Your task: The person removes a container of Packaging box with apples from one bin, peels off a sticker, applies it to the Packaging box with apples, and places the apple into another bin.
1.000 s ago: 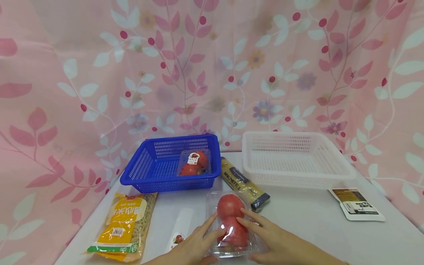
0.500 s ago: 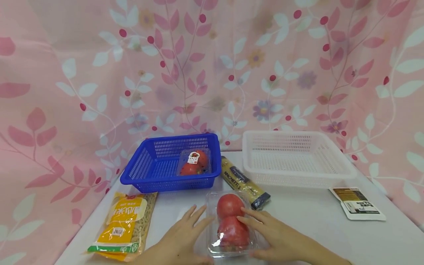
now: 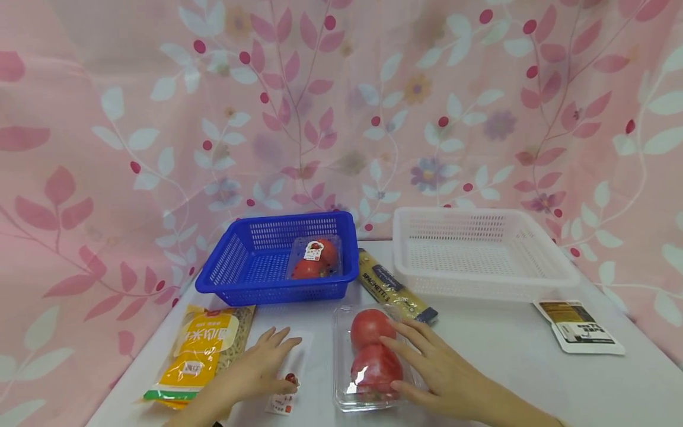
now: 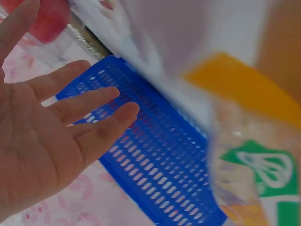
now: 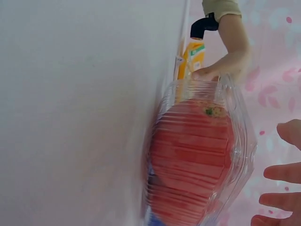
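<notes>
A clear plastic box of tomatoes (image 3: pixel 376 369) sits in front of me on the white table; two red tomatoes show through its lid. My right hand (image 3: pixel 440 370) is at its right side, fingers spread over that edge; whether they touch is unclear. In the right wrist view, the fingertips (image 5: pixel 282 173) look apart from the box (image 5: pixel 193 155). My left hand (image 3: pixel 256 370) is open with loosely spread fingers, over a pale label strip (image 3: pixel 280 404) with a tomato picture, partly hiding it. The left wrist view shows its bare palm (image 4: pixel 37 141).
A blue basket (image 3: pixel 277 295) at back left holds another tomato box (image 3: pixel 315 259). A white basket (image 3: pixel 482 286) stands back right. A spaghetti packet (image 3: pixel 395 287) lies between them. A yellow food bag (image 3: pixel 200 356) is at left, a small flat pouch (image 3: pixel 578 327) at right.
My left hand has moved left, off the tomato box and over the label strip. My right hand stays by the box's right side, and the box has hardly moved.
</notes>
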A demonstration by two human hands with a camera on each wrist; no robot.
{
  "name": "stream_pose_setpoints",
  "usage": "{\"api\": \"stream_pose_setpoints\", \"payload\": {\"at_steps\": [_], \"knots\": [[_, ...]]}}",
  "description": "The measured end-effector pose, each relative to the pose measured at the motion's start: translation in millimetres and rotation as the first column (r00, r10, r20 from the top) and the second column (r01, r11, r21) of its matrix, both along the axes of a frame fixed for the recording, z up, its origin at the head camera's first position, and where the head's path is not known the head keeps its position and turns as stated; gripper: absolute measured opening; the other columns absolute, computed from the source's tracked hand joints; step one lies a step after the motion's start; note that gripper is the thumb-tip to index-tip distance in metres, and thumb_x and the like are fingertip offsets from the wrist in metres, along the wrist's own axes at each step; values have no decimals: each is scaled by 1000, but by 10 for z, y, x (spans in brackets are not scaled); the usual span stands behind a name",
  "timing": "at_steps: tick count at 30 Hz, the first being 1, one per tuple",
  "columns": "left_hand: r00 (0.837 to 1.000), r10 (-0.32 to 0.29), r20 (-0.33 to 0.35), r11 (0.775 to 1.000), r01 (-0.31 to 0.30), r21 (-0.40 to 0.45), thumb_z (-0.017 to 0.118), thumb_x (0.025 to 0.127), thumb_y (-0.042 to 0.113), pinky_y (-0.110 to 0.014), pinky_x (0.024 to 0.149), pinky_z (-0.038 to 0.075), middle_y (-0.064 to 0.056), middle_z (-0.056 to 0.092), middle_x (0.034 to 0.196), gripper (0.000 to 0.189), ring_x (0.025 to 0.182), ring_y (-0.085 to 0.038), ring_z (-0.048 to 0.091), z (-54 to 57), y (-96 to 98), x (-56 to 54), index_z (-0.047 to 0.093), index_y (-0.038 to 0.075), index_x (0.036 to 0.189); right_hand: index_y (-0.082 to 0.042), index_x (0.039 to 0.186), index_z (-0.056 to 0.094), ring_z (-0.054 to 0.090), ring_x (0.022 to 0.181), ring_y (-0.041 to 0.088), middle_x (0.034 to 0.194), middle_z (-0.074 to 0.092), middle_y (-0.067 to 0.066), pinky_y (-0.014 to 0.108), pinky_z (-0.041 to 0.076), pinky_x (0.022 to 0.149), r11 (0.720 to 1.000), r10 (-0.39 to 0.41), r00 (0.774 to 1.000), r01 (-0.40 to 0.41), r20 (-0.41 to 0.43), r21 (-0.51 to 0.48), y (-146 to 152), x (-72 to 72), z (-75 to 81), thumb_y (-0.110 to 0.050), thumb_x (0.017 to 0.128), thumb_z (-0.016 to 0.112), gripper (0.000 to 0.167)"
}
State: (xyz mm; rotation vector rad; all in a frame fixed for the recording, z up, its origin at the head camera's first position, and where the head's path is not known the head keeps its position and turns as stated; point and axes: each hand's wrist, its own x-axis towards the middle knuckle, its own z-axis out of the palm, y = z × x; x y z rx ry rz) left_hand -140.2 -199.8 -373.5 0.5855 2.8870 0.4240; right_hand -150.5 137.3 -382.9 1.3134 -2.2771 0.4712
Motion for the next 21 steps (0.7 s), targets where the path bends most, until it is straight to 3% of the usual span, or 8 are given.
{"api": "stream_pose_setpoints", "payload": {"at_steps": [4,6,10,17,21], "knots": [[995,-33,95,999,37,-36,83,61,36,-63,95,27,-25,33,140,88,127,-49,23,-72,-87,-55,44,1,132,-18,135,44,35,124,24,142,36,4,48,46,85,999,28,999,-30,-42,-40,-32,0,26,-35,80,67,62],[984,-34,177,998,44,-51,83,59,35,-60,98,26,-23,31,142,93,130,-46,22,-96,-118,-57,41,2,135,-18,134,45,36,124,24,140,39,5,48,47,85,998,37,998,-39,-42,-40,-42,4,31,-34,81,67,60],[961,-19,277,998,37,-59,81,61,31,-55,102,23,-18,28,146,92,132,-40,21,-140,-149,-28,38,5,139,-17,132,47,38,123,25,137,42,6,47,47,85,999,50,999,-50,-9,-21,-59,24,19,-35,82,66,56],[969,-16,248,998,30,-52,79,65,33,-52,100,29,-11,39,141,76,129,-34,31,-189,-119,-1,50,13,132,-19,130,49,32,127,18,139,40,4,46,43,91,998,56,997,-56,61,-1,-66,51,-23,-35,83,66,52],[980,29,199,997,-13,-82,79,65,36,-47,89,43,-7,51,124,59,109,-26,50,-180,-99,51,60,19,119,-18,128,50,34,125,19,137,41,5,47,45,89,996,85,996,-85,27,-21,-76,39,-46,-34,82,67,52]]}}
